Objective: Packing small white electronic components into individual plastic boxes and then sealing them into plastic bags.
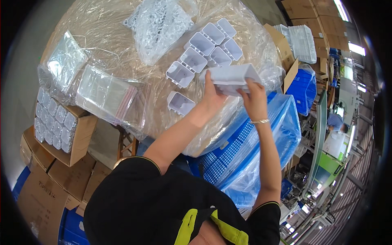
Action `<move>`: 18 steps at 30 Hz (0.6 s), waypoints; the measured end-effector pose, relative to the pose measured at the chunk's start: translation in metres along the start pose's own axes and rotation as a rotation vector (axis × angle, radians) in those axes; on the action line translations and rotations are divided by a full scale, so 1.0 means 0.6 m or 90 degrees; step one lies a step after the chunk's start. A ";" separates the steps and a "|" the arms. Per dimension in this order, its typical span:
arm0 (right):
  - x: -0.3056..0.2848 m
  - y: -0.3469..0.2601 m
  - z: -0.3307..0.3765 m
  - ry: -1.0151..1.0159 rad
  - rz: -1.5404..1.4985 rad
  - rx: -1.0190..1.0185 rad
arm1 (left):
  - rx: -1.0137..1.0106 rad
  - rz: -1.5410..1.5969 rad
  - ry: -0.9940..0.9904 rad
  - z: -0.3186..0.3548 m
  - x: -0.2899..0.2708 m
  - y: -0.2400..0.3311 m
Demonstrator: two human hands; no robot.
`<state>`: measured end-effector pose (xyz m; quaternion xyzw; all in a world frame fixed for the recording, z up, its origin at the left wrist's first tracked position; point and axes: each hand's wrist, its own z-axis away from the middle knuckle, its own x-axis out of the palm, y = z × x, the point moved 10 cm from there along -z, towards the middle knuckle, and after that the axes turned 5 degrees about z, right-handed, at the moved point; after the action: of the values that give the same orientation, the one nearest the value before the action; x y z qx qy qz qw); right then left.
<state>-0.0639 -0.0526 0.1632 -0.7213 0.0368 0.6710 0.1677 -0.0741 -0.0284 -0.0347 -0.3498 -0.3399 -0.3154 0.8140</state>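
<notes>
A white plastic bin (229, 74) is gripped between the left hand (214, 94) and right hand (255, 99); beyond and left of this bin, open bins (201, 44) are grouped on the worktop (157, 96).

The view is taken by a head-worn fisheye camera, directed steeply downward from above a black shirt (155, 204). The left hand (213, 92) and right hand (255, 100) are framed at close range, above and right of centre, over the film-covered table (102, 24); the distant workshop (332, 163) is bent along the right rim.
</notes>
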 end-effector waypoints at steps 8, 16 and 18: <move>0.073 -0.002 -0.026 0.052 0.032 -0.016 | -0.042 0.019 0.119 -0.013 0.002 0.026; -0.030 -0.070 0.035 0.053 0.092 -0.022 | 0.143 -0.196 -0.073 0.124 0.087 0.006; -0.030 -0.085 0.064 -0.009 0.066 -0.024 | -0.110 0.048 0.009 0.132 0.030 -0.062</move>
<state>-0.0884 0.0038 0.1892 -0.7166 0.0603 0.6846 0.1192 -0.1181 0.0078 0.0343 -0.4288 -0.2922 -0.3155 0.7944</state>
